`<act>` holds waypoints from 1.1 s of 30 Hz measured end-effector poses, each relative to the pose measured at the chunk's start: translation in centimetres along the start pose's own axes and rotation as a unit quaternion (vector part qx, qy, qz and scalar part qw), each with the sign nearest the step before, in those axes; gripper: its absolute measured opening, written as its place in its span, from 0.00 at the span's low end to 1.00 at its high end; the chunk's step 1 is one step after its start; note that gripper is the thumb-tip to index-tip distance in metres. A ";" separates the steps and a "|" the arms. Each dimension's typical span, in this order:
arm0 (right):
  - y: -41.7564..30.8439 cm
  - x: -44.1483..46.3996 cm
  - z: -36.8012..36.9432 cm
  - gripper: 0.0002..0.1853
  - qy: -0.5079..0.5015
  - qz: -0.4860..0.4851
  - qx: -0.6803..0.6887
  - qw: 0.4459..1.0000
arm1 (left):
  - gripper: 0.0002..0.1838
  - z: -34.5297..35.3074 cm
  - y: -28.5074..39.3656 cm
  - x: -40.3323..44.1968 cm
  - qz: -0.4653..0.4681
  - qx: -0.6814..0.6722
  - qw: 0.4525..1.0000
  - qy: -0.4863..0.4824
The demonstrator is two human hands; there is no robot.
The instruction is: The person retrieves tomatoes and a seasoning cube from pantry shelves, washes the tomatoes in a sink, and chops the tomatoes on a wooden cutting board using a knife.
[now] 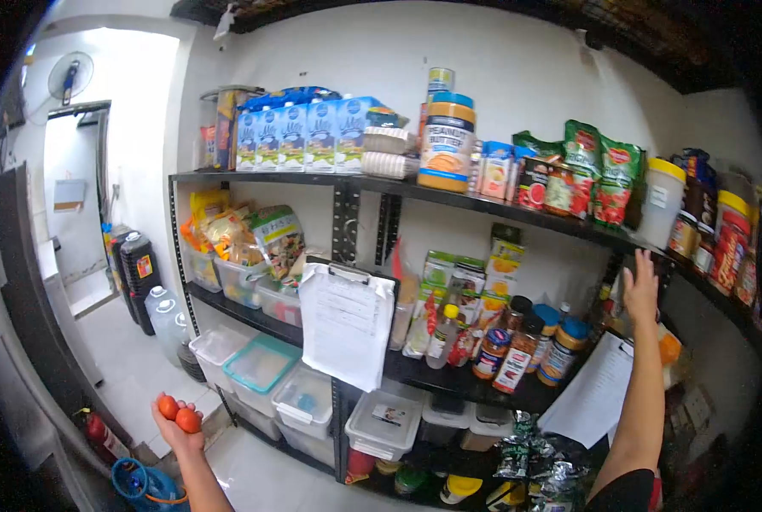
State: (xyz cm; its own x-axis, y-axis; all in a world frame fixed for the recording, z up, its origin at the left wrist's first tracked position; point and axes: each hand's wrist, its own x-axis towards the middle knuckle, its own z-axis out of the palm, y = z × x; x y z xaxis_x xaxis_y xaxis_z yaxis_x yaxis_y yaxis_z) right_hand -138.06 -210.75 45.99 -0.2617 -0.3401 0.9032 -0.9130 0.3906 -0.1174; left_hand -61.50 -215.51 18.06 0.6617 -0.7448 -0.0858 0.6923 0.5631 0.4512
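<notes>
Two red tomatoes [179, 414] rest in my left hand [182, 433], which is cupped around them at the lower left, over the floor. My right hand [642, 286] reaches up on the right with its fingers stretched out and nothing in it. Its fingertips are close to the edge of the upper shelf [517, 208], just under a clear jar with a yellow lid [661, 203]; I cannot tell whether they touch. Below that hand hangs a clipboard with paper [593, 388], partly covered by my forearm.
Milk cartons [291, 136], a peanut butter jar [447, 143] and green sauce pouches [599, 166] line the upper shelf. Another clipboard [347, 324] hangs from the middle post. Lidded plastic bins [264, 363] fill the lower shelves. A fire extinguisher [102, 435] and blue tank [138, 480] stand lower left.
</notes>
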 end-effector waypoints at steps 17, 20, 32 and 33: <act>1.3 -13.0 -11.8 0.21 -0.136 -0.068 0.125 0.980 | 0.18 3.2 0.5 -13.4 -0.081 0.053 0.988 -0.120; 1.6 -12.7 -12.4 0.20 -0.112 -0.072 0.155 0.979 | 0.18 4.7 -0.5 -14.5 -0.084 0.061 0.986 -0.129; -6.8 -5.6 -8.1 0.19 0.021 -0.192 0.219 0.956 | 0.18 11.4 -3.4 -8.3 0.022 0.148 0.966 -0.213; -7.7 -4.7 -7.4 0.18 0.031 -0.200 0.219 0.955 | 0.17 13.2 -3.6 -6.7 0.044 0.176 0.955 -0.235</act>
State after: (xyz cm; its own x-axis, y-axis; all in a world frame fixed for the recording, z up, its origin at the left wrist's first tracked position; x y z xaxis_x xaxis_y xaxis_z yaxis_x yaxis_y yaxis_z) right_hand -127.52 -205.82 45.64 0.1416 -0.3304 0.9331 -0.9829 -0.1590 0.0928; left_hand -72.23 -217.28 28.73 0.4524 -0.8258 0.3369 0.4456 0.5365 0.7167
